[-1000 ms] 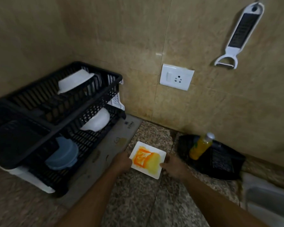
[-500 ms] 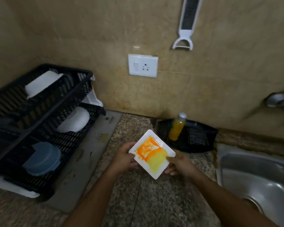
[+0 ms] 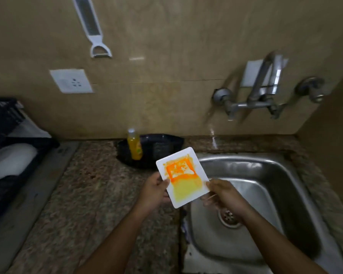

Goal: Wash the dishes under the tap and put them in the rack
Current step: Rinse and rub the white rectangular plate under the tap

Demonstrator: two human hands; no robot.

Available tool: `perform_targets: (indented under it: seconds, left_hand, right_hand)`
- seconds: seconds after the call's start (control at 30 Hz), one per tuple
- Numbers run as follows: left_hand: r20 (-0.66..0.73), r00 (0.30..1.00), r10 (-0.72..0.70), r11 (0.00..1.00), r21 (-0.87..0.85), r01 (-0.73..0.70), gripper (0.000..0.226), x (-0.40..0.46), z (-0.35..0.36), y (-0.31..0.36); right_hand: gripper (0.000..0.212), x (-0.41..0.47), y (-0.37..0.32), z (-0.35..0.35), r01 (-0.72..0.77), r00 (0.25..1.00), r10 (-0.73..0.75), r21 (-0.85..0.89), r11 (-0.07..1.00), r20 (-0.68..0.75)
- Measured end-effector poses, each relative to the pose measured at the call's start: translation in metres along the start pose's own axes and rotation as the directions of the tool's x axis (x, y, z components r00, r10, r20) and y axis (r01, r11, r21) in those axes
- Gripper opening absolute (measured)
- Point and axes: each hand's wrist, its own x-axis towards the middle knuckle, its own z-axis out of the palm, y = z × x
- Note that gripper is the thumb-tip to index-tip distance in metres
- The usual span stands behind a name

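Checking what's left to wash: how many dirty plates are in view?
1: the stained square plate, held by both hands over the sink's left edge. Rack dishes look clean; others may be out of frame.

The sink [image 3: 285,175] is brushed steel with a soft shine, and the tap [image 3: 261,84] is bright metal. The tabletop [image 3: 91,194] looks like speckled polished stone. The plate [image 3: 183,202] is smooth, white and glossy under orange and yellow smears. The rack [image 3: 6,115] looks like black matt plastic, and the wall tiles [image 3: 166,46] are glossy.

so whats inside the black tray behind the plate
A yellow bottle with a white cap stands upright in the black tray, with a dark ribbed block to its right. The plate covers the tray's near right corner, so anything there is hidden.
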Motion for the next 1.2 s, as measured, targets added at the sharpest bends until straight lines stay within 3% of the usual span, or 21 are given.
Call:
perform_targets:
  seconds: [0.1, 0.17, 0.27, 0.4, 0.5, 0.67, 0.77, 1.2]
  left_hand:
    - [0.003, 0.999, 0.04, 0.996, 0.077, -0.04, 0.017, 0.01, 0.045, 0.011]
    - [0.024, 0.999, 0.047, 0.993, 0.103, -0.049, 0.015, 0.018, 0.074, 0.017]
    - [0.052, 0.997, 0.049, 0.991, 0.123, -0.055, 0.018, 0.028, 0.109, 0.024]
    - [0.08, 0.994, 0.07, 0.986, 0.143, -0.081, 0.022, 0.036, 0.141, 0.038]
    - [0.091, 0.993, 0.074, 0.982, 0.167, -0.089, 0.021, 0.043, 0.155, 0.046]
    - [0.098, 0.993, 0.072, 0.964, 0.249, -0.095, 0.023, 0.06, 0.164, 0.05]
    - [0.113, 0.992, 0.06, 0.965, 0.248, -0.087, 0.023, 0.066, 0.167, 0.049]
    - [0.173, 0.984, 0.04, 0.976, 0.203, -0.075, 0.024, 0.072, 0.173, 0.042]
  right_hand:
    - [0.018, 0.009, -0.003, -0.074, 0.059, 0.972, -0.065, -0.033, 0.998, -0.224]
    - [0.009, 0.02, -0.011, -0.119, 0.135, 0.898, -0.142, -0.046, 0.99, -0.417]
    - [0.037, 0.031, -0.039, -0.172, 0.169, 0.784, -0.279, -0.241, 0.956, -0.555]
    - [0.06, 0.05, -0.083, -0.209, 0.198, 0.738, -0.42, -0.426, 0.883, -0.528]
    - [0.052, 0.072, -0.094, -0.215, 0.177, 0.732, -0.485, -0.555, 0.813, -0.478]
    - [0.044, 0.088, -0.098, -0.212, 0.136, 0.582, -0.653, -0.734, 0.666, -0.485]
    - [0.045, 0.09, -0.098, -0.209, 0.046, 0.553, -0.693, -0.814, 0.579, -0.462]
    - [0.042, 0.096, -0.093, -0.21, 0.201, 0.6, -0.575, -0.592, 0.781, -0.556]
